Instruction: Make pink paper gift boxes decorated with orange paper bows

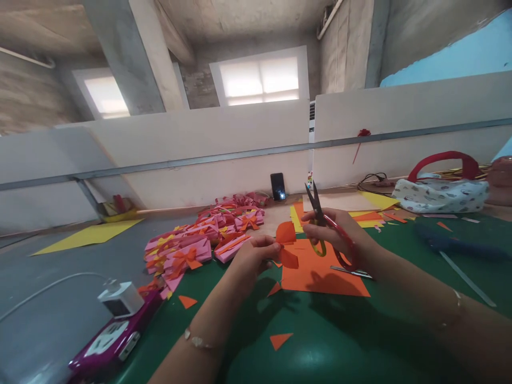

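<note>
In the head view, a person's two bare hands work above a green surface [320,346]. The left hand [262,252] is closed in a pinch, thumb and fingertips gripping the left edge of a small orange paper piece [286,233] with a rounded top, which is held up over the left part of a flat orange sheet [308,280]. The right hand [338,232] is curled around the handles of a pair of scissors [317,207], one loop red and the other yellow-green; the dark blades point up and away, slightly apart, to the right of the piece and clear of it. A slim silver tool [362,274] lies across the right part of the sheet, below the right hand. To the left of the left hand and beyond it spreads a heap of pink paper packets [196,237] with orange and yellow bows. Orange scraps lie nearby, among them a triangular scrap [280,340] at the near side. At near left stands a magenta power strip [90,354] with a white charger [121,298] plugged in. At the far side, a phone [278,186] leans against a white partition [224,181]; a patterned bag [440,194] with a red handle sits at far right.
</note>
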### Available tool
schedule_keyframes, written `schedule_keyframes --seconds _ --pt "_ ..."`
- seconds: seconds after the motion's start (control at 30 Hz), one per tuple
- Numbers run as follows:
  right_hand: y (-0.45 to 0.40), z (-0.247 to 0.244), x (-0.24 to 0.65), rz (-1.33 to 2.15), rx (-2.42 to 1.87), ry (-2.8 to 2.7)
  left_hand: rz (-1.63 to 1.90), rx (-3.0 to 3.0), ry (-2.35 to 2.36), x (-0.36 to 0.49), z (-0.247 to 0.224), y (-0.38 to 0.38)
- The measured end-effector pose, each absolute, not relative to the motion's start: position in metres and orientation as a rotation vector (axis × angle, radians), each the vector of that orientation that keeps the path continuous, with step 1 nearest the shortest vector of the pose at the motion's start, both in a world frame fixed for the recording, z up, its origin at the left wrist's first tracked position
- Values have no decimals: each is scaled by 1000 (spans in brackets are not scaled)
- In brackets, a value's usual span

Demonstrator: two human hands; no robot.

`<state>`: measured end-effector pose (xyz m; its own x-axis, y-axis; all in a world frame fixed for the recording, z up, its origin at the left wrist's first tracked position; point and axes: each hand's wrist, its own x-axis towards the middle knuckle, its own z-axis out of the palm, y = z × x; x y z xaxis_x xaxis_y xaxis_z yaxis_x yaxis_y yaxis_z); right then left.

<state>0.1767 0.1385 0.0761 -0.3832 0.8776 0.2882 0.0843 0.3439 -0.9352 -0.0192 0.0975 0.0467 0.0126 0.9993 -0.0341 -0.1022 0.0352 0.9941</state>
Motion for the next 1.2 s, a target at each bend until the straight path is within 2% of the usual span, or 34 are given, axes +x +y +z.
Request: schedule_keyframes --seconds 0.53,0.73,0.83,1.07,1.2 --pt "130 80 172 1233 -1015 -1840 1053 1327 1288 -12 54 91" --pt "138 72 173 1351 -883 -1710 1161 1254 1244 -13 49 94" --pt "140 69 174 1451 -823 -1672 1243 1380 1232 -11 51 94" --pt "140 69 173 1368 -800 -1707 1359 1659 1340 -7 51 93" --pt "142 66 173 1464 -793 -1661 1451 1857 1402 -7 51 92"
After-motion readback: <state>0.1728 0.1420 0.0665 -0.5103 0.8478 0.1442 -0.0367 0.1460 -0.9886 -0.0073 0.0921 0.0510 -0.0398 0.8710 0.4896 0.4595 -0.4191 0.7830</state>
